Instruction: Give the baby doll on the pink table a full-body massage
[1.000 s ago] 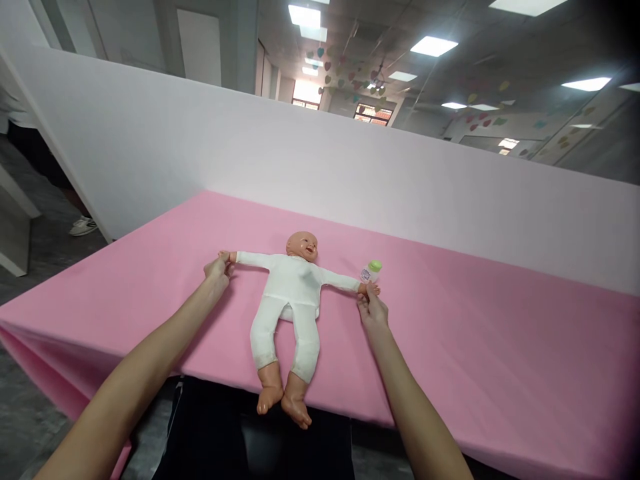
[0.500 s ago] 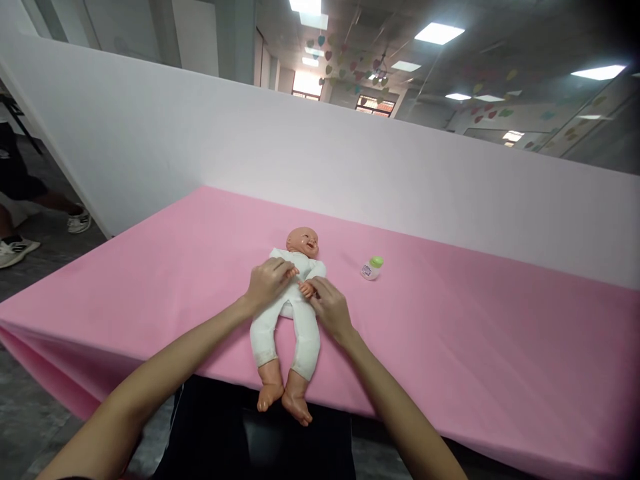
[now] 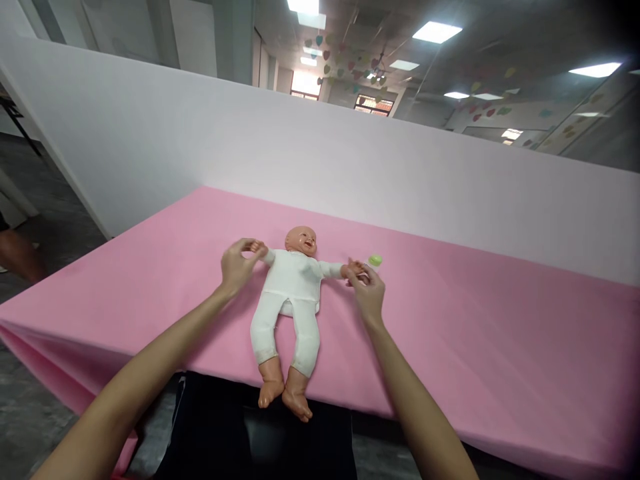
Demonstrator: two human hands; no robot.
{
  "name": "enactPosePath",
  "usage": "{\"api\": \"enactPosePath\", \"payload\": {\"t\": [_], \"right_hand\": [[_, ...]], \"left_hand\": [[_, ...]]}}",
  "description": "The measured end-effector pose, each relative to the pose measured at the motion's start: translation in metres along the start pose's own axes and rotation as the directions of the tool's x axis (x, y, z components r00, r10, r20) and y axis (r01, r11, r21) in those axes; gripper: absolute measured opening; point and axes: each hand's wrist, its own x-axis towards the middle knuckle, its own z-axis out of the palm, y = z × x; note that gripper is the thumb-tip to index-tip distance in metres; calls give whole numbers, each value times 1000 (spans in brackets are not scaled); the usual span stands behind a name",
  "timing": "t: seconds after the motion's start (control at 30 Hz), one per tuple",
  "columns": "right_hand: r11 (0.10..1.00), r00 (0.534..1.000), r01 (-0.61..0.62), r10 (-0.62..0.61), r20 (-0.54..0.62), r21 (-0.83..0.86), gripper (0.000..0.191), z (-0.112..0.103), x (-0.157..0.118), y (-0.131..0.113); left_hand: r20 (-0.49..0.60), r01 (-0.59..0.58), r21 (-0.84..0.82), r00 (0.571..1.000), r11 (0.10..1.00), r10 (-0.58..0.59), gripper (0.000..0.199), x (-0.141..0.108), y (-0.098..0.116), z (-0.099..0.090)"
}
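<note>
A baby doll with a white cloth body lies on its back, its feet hanging over the near edge of the pink-covered table. Its arms are stretched out to both sides. My left hand is closed around the doll's hand at the left, thumb and fingers pinching it. On the other side my right hand grips the doll's other hand between thumb and fingers. Just behind my right hand shows the green cap of a small bottle; the rest of the bottle is hidden.
A white partition stands along the table's far side. At the far left edge, part of a person's leg shows beyond the table. My dark-clothed lap is under the near edge.
Both my hands have moved apart, drawing the doll's arms from over its belly out to the sides. My right hand now covers most of the bottle. The person at the left has moved mostly out of view.
</note>
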Motion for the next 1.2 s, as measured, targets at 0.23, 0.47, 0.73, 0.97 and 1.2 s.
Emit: {"api": "enactPosePath", "payload": {"t": [0.23,0.47,0.73,0.97,1.2], "right_hand": [[744,771,-559,629,-101,365,38,-46,22,52],[665,695,-673,718,-31,324,26,-51,23,65],[777,839,-529,538,-77,-342,47,-64,31,83],[773,969,219,-103,224,-595,57,-2,8,45],[866,863,322,-103,495,-382,68,88,0,61]], "left_hand": [[11,537,-287,830,793,-558,26,23,-71,-38],[105,647,-259,757,717,-645,24,22,-102,-40],[-34,342,508,925,791,-378,29,20,-89,-47],[293,-256,478,948,840,122,35,-4,-31,18],[514,-206,379,858,902,-20,63,-22,-10,88]]}}
